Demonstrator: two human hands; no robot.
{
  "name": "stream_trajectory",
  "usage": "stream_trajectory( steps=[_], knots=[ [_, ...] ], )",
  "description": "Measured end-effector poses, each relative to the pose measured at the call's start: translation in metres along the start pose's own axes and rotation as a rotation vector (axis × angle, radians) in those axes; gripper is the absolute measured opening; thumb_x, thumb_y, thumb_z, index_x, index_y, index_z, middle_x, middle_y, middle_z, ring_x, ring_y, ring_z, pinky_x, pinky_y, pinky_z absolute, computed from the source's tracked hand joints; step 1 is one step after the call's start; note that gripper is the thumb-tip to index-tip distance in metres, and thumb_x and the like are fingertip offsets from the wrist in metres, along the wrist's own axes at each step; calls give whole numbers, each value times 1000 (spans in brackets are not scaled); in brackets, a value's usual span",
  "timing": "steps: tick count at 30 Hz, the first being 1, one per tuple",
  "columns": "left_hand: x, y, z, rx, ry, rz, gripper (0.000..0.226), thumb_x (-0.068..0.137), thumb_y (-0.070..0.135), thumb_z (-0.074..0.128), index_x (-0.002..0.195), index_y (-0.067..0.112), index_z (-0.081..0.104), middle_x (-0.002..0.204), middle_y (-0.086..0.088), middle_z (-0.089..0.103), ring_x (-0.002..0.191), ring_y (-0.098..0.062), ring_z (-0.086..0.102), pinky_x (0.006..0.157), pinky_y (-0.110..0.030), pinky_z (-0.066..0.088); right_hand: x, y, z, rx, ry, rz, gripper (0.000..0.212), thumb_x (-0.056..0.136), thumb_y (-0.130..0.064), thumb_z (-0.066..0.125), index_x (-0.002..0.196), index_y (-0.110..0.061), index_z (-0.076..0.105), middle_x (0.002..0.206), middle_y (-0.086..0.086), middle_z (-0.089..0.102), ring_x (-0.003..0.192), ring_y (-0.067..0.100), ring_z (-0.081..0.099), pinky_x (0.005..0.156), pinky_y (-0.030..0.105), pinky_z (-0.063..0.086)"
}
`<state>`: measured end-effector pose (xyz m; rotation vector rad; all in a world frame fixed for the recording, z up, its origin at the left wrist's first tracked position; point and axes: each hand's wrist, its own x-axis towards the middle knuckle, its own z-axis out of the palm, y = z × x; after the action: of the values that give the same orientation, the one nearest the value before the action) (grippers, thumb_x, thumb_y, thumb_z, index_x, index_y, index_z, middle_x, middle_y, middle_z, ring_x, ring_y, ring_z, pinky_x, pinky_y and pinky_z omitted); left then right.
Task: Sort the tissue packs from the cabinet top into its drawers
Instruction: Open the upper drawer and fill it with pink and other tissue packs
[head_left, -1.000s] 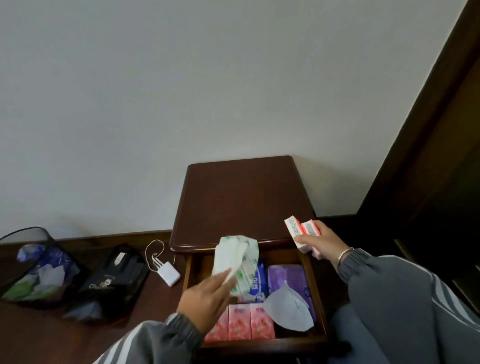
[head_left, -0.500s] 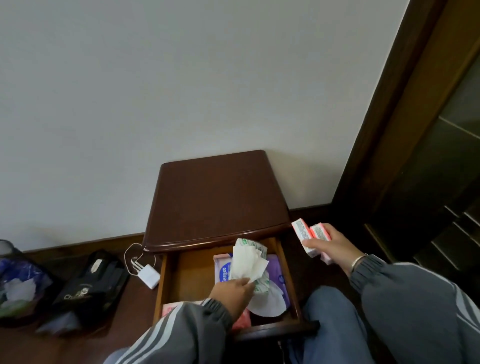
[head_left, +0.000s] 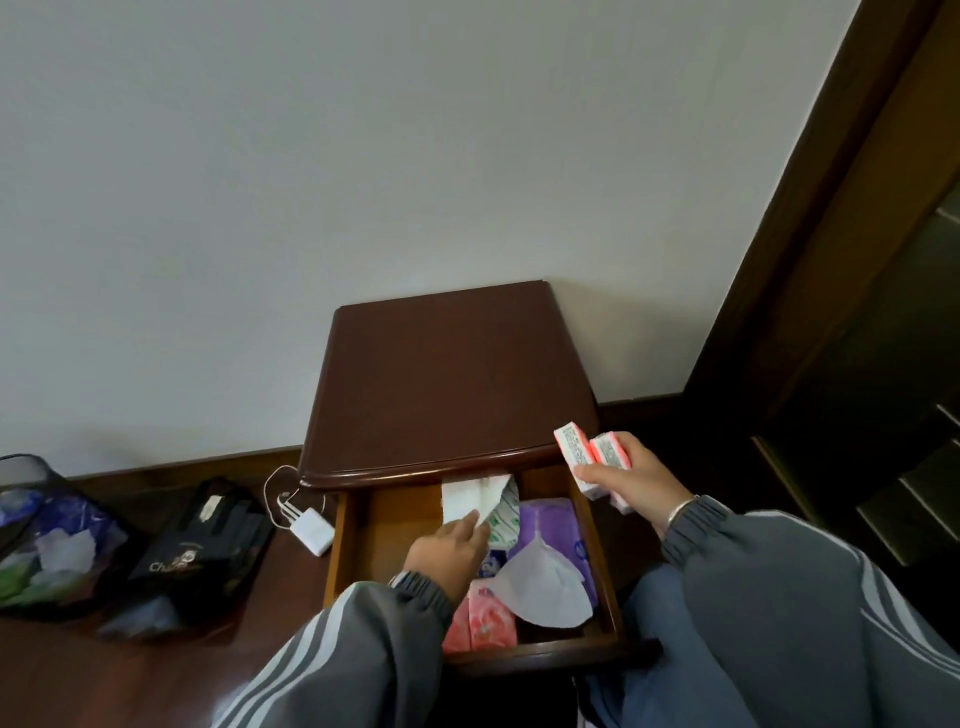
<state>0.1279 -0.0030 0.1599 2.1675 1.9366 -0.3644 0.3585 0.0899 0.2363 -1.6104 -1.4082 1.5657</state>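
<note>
The left hand (head_left: 449, 551) pinches the green and white pack (head_left: 496, 506) by its near end, fingers curled on it. The pack sticks out ahead of the hand. Its long side points to the back of the open drawer (head_left: 387, 519), right under the edge of the cabinet top (head_left: 447, 379). The right hand (head_left: 636, 486) grips two red-edged packs (head_left: 589, 460) above the drawer's right wall. The pink packs (head_left: 491, 621) in the drawer lie at the front, so I think that hand must go down and nearer the person.
</note>
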Motion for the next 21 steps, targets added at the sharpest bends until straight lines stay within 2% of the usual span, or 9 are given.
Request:
stream_trajectory(
  steps=[3, 6, 8, 10, 14, 15, 17, 19, 21],
  knots=[
    [25, 6, 5, -108, -116, -88, 57, 97, 50, 34, 147, 24, 22, 154, -3, 26, 135, -25, 35, 98, -42, 45, -5, 1, 0, -33, 15, 3, 45, 81, -25, 72, 117, -26, 46, 116, 1, 57, 98, 18, 58, 53, 18, 40],
    [30, 8, 10, -159, -208, -101, 69, 91, 66, 23, 150, 33, 7, 159, -1, 11, 144, -25, 18, 111, -44, 29, -12, 8, 7, -111, 12, 13, 45, 82, -24, 72, 117, -26, 44, 116, -1, 54, 99, 15, 56, 52, 12, 41],
    [21, 2, 7, -208, -126, -111, 63, 93, 61, 25, 149, 34, 14, 159, 1, 13, 144, -23, 19, 112, -41, 26, -17, 15, 20, -163, 2, 11, 46, 79, -23, 73, 116, -23, 46, 116, 1, 56, 102, 17, 57, 65, 18, 48],
    [6, -15, -1, -242, 39, -115, 51, 96, 49, 34, 144, 31, 33, 155, 2, 25, 139, -19, 29, 111, -36, 30, -21, 22, 41, -204, -28, 4, 45, 75, -23, 76, 111, -22, 49, 112, 2, 59, 97, 16, 59, 77, 27, 52],
    [-38, -77, -8, -439, 331, -259, 38, 92, 25, 49, 128, 17, 57, 140, -3, 49, 125, -21, 47, 106, -32, 36, -23, 29, 111, -344, -220, 3, 52, 69, -31, 78, 108, -26, 44, 105, -1, 57, 85, 9, 58, 65, 15, 51],
    [-50, -95, -5, -502, 364, -344, 37, 91, 21, 52, 127, 14, 58, 137, -6, 51, 124, -23, 48, 106, -34, 36, -21, 30, 132, -386, -260, 8, 55, 68, -34, 78, 110, -27, 43, 107, -1, 56, 90, 12, 59, 70, 19, 53],
    [-71, -124, 3, -619, 333, -521, 40, 91, 20, 53, 130, 10, 54, 136, -10, 52, 124, -26, 48, 106, -33, 34, -15, 29, 173, -533, -299, 5, 61, 68, -39, 75, 117, -26, 42, 114, 2, 57, 101, 22, 59, 83, 33, 54],
    [-85, -137, 17, -731, 183, -617, 45, 94, 23, 50, 137, 11, 46, 141, -10, 48, 129, -25, 45, 107, -30, 32, -8, 25, 207, -689, -289, -2, 64, 69, -43, 72, 121, -26, 40, 117, 2, 58, 104, 25, 59, 83, 33, 49],
    [-91, -136, 35, -842, 51, -608, 47, 96, 25, 48, 141, 14, 41, 144, -7, 47, 130, -21, 45, 107, -27, 32, -1, 20, 236, -783, -230, 1, 61, 71, -43, 68, 121, -25, 38, 117, 3, 58, 104, 27, 59, 85, 35, 48]
  ],
)
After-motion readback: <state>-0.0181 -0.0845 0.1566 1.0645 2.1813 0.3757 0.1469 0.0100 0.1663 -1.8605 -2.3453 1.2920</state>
